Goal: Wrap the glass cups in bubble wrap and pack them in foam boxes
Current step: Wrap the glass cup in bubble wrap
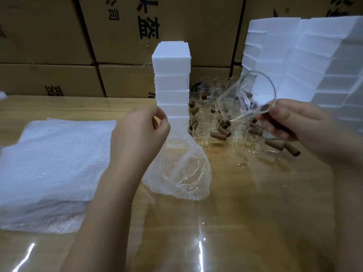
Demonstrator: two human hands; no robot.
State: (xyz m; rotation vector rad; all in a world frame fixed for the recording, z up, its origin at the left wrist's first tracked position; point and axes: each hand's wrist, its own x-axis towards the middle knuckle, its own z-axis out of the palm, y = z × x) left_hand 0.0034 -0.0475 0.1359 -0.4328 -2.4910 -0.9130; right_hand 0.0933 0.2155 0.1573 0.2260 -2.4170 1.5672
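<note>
Left hand [141, 130] pinched the top of the bubble wrap [182, 173], its bottom resting on the tabletop [255, 213]. Right hand [294, 122] gripped a glass cup [245, 97] by its brown handle, held tilted in the air above the other cups [204, 122].

A glass cup [245, 99] and bubble wrap [182, 173] over the table [255, 213]
The left hand [141, 130] pinches the wrap's top; the right hand [294, 122] grips the tilted cup by its handle.
</note>
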